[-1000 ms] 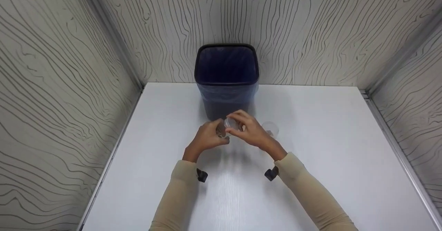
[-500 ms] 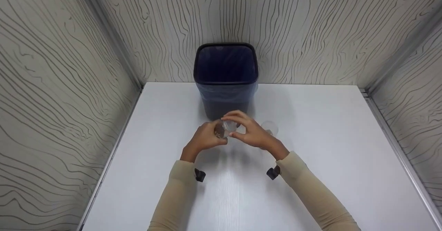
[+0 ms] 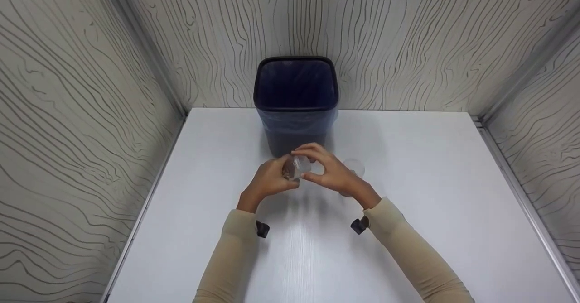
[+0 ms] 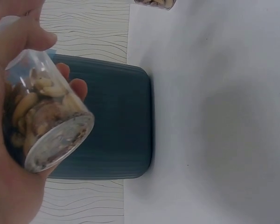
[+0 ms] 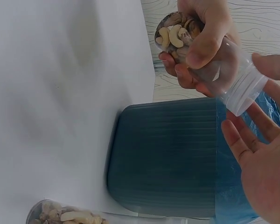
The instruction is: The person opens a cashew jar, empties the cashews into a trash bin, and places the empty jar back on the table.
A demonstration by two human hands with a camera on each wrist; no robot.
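Note:
My left hand point(image 3: 270, 178) grips a clear plastic jar point(image 4: 49, 109) with mixed nuts, cashews among them, gathered toward its base. The jar lies tilted, its base low in the left wrist view and its capped end toward my right hand point(image 3: 330, 171). In the right wrist view, the thumb and fingers of the right hand span the clear screw lid point(image 5: 246, 91), fingertips right at its rim. The lid sits on the jar's mouth. Behind my right wrist, a second clear jar point(image 3: 354, 167) stands on the table; nuts show inside this jar point(image 5: 79, 217) in the right wrist view.
A dark blue-green bin point(image 3: 297, 133) with a blue liner bag point(image 5: 231, 186) stands just beyond my hands, its black rim point(image 3: 297, 109) facing up. Wood-grain panels point(image 3: 362, 31) enclose the white table point(image 3: 430, 180) at the back and sides.
My right hand's fingers have shifted round the lid, the thumb moving slightly right and the fingertips slightly left. The left hand has stayed nearly in place with the jar.

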